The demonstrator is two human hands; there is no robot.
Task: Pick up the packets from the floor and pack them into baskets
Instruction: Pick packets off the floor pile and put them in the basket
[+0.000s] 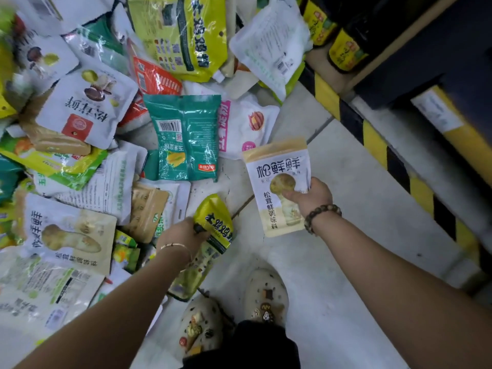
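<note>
Head view, one entry.

Progress: early, by judgement. Two packets are in hand and no basket is in view. A heap of packets [80,115] covers the floor [332,235] to the left and ahead, so most of the work appears left.

Left hand [183,231]: fingers curled round the upper part of a yellow packet [213,222]. It is glossy and crumpled with black lettering, and its lower end hangs toward the shoes [266,291]. Whether it clears the floor cannot be told.

Right hand [311,195]: thumb on the face, fingers behind, pinching a white packet [277,169]. It has a tan top band and a mushroom picture, lies flat, and is held over bare floor, apart from the heap.

Nearest loose item: green packet [186,139], back side up with its barcode showing, lying beyond the two held ones.

Heap: soft pouches, overlapping, in white, yellow, green and red.

Right edge: striped kerb [372,134], yellow and black.
</note>
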